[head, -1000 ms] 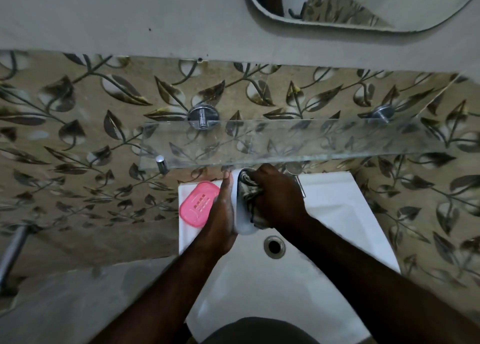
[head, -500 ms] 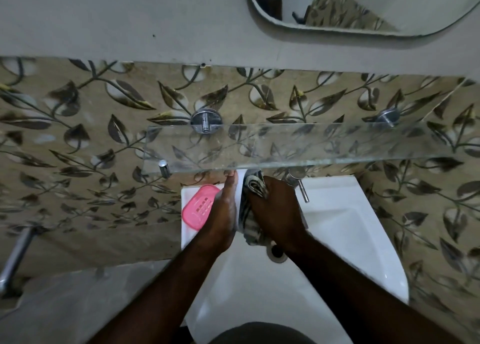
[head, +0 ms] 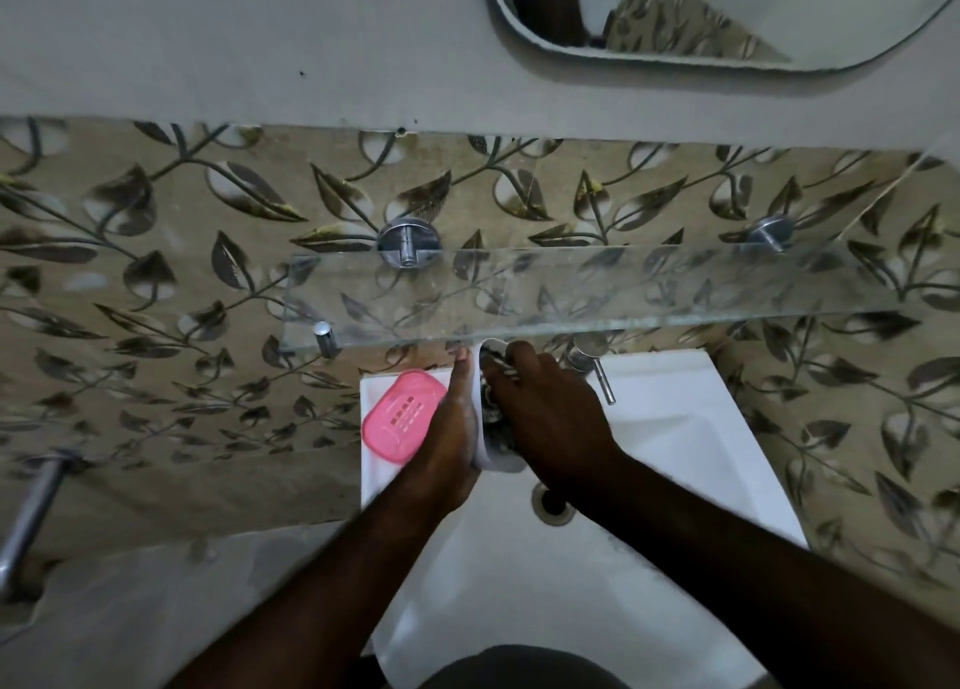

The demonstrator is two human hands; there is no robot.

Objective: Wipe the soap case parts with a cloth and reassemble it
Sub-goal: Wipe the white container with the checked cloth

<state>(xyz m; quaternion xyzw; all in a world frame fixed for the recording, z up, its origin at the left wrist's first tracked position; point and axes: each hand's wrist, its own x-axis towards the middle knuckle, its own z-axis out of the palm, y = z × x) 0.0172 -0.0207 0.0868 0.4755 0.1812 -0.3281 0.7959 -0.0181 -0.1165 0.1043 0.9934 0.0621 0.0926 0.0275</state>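
Over the white sink, my left hand holds a white soap case part on its edge, fingers along its outer side. My right hand presses a dark patterned cloth into the inside of that white part; most of the cloth is hidden under the hand. The pink slotted soap case part lies flat on the sink's back left corner, just left of my left hand.
A glass shelf on chrome mounts juts out just above the hands. A chrome tap stands right of my right hand. The drain is below the hands. A mirror hangs above, a metal bar at far left.
My right hand with the cloth slid down inside the white part, then back up toward its top end. The left hand kept holding the part. The pink part stayed put.
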